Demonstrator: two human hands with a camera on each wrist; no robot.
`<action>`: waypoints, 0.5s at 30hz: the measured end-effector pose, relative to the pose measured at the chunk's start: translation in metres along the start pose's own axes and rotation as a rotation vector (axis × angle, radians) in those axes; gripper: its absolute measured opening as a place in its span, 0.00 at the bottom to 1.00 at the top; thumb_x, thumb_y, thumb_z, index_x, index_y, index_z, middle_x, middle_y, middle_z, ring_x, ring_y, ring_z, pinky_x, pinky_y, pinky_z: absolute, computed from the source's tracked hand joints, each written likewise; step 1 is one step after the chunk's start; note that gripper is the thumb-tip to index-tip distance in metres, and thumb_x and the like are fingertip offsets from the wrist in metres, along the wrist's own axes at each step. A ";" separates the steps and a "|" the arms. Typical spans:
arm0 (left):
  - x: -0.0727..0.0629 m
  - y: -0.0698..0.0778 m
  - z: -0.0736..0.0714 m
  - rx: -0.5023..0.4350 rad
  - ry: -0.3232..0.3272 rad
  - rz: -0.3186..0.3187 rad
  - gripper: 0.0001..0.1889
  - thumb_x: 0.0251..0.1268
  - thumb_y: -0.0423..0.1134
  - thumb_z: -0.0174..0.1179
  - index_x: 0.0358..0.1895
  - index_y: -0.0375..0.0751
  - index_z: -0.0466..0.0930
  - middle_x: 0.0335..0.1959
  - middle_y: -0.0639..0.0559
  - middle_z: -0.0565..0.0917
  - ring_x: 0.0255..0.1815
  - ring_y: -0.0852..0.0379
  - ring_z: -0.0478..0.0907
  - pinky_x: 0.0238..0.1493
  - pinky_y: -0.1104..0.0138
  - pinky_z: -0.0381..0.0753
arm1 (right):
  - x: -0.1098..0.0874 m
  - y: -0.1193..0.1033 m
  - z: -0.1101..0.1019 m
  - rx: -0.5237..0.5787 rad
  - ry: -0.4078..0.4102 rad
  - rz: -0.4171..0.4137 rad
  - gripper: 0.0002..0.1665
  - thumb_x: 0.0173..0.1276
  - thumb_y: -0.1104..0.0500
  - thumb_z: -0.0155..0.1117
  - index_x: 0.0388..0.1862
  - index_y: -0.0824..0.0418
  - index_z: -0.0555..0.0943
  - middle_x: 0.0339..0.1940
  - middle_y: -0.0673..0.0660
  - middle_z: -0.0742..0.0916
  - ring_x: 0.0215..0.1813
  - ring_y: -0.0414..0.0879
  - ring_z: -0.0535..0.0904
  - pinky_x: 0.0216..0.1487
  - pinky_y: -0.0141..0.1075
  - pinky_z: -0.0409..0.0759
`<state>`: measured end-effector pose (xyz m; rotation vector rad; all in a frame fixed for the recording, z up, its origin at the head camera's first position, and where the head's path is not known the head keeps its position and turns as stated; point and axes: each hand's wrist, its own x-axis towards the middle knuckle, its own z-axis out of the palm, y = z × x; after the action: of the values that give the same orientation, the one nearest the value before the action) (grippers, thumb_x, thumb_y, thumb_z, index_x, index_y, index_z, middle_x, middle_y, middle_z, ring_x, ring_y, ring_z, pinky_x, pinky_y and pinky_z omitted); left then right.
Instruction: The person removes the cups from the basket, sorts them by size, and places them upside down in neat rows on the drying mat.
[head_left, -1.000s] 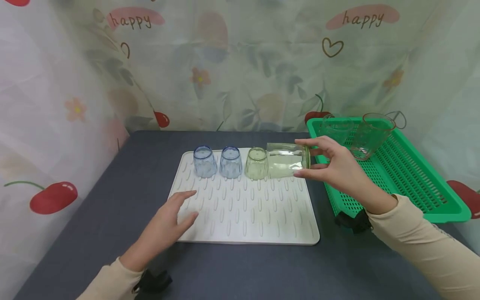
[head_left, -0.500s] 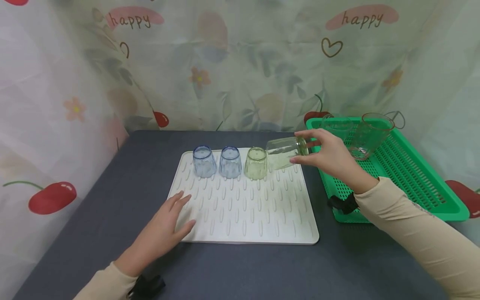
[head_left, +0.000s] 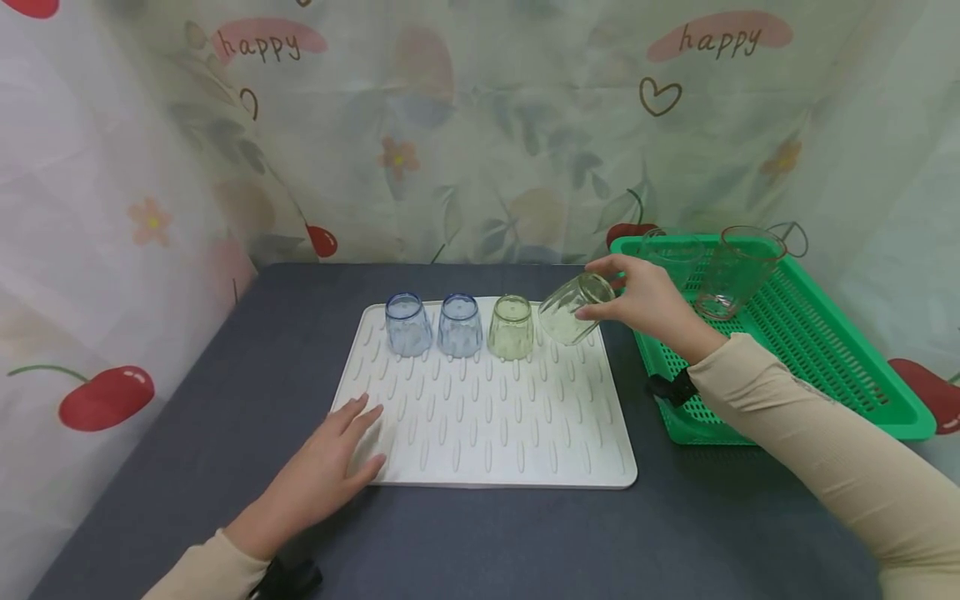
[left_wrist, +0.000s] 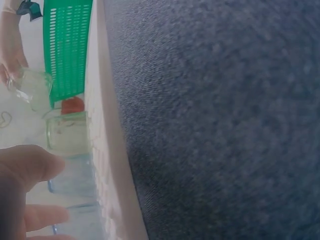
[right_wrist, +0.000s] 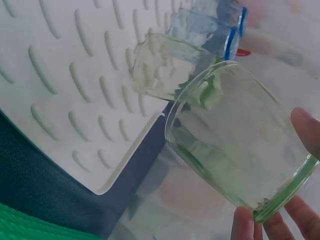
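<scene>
My right hand (head_left: pixel 648 300) grips a pale green drinking glass (head_left: pixel 567 315) near its base with thumb and fingers. The glass is tilted, mouth down and to the left, above the far right part of the white ridged mat (head_left: pixel 495 425); the right wrist view shows its rim apart from the mat. To its left, another green glass (head_left: pixel 512 329) stands upside down on the mat. Two blue glasses, a nearer-centre one (head_left: pixel 460 329) and a leftmost one (head_left: pixel 408 329), stand inverted in the same row. Over the mat's left front edge, my left hand (head_left: pixel 315 467) holds nothing, fingers spread.
A green perforated basket (head_left: pixel 840 358) stands right of the mat, holding a clear glass with a reddish rim (head_left: pixel 738 275) and another clear glass (head_left: pixel 673 250) behind my right hand. The table (head_left: pixel 480 542) is dark grey. A printed curtain (head_left: pixel 487 167) surrounds it.
The held green glass has swung from lying level to tilted mouth-down, and my right hand has shifted slightly left. My left hand has drawn back a little toward the lower left.
</scene>
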<state>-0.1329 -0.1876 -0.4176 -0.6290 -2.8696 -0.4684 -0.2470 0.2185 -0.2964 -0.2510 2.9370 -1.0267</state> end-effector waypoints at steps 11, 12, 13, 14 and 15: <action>-0.001 0.001 0.009 0.006 0.035 0.067 0.34 0.55 0.42 0.70 0.65 0.33 0.71 0.65 0.31 0.72 0.66 0.35 0.70 0.62 0.46 0.71 | 0.019 0.008 0.008 -0.047 -0.052 0.012 0.41 0.56 0.51 0.76 0.67 0.58 0.72 0.65 0.62 0.75 0.60 0.58 0.72 0.51 0.52 0.75; -0.001 0.001 0.009 0.003 0.026 0.060 0.34 0.56 0.42 0.70 0.65 0.33 0.71 0.65 0.31 0.71 0.66 0.35 0.69 0.63 0.46 0.71 | 0.020 0.009 0.009 -0.049 -0.054 0.014 0.41 0.55 0.51 0.76 0.67 0.58 0.72 0.65 0.62 0.75 0.60 0.58 0.72 0.51 0.52 0.75; -0.001 0.002 0.009 0.002 0.016 0.054 0.34 0.56 0.42 0.70 0.65 0.33 0.71 0.65 0.31 0.71 0.66 0.35 0.69 0.63 0.46 0.70 | 0.022 0.009 0.010 -0.051 -0.056 0.014 0.41 0.55 0.52 0.76 0.67 0.58 0.72 0.66 0.62 0.75 0.60 0.58 0.72 0.52 0.52 0.75; -0.001 0.002 0.009 0.001 0.006 0.048 0.34 0.56 0.43 0.70 0.66 0.32 0.70 0.65 0.31 0.71 0.67 0.35 0.69 0.63 0.46 0.70 | 0.023 0.010 0.010 -0.052 -0.059 0.014 0.40 0.55 0.53 0.76 0.67 0.58 0.72 0.66 0.63 0.75 0.60 0.58 0.71 0.52 0.52 0.75; 0.000 0.002 0.010 0.002 -0.003 0.042 0.35 0.57 0.43 0.69 0.66 0.32 0.70 0.66 0.31 0.70 0.67 0.35 0.68 0.64 0.46 0.70 | 0.024 0.010 0.011 -0.053 -0.062 0.014 0.40 0.55 0.53 0.76 0.67 0.59 0.72 0.66 0.63 0.75 0.60 0.59 0.71 0.52 0.52 0.75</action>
<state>-0.1329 -0.1830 -0.4263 -0.6892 -2.8532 -0.4587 -0.2714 0.2156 -0.3105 -0.2582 2.9089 -0.9226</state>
